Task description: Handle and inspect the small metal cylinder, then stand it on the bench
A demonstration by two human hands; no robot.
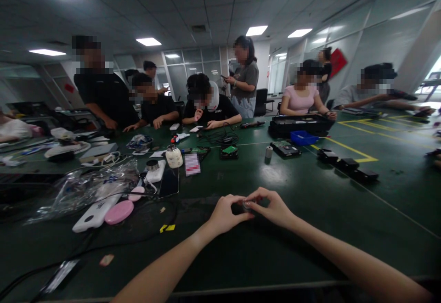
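Both of my hands meet above the green table, near its front edge. Between their fingertips is a small, round, shiny piece, partly covered by the fingers and too small to name. My left hand pinches it from the left, thumb and forefinger curved into a ring. From the other side my right hand grips it between thumb and fingers. Beyond the hands stands a small grey cylinder. A hard drive lies behind that to the right.
To the left are a pink round case, a white device, clear plastic bags, a phone and a cream jar. Black blocks and a blue tray are at right. Several people sit or stand across the table.
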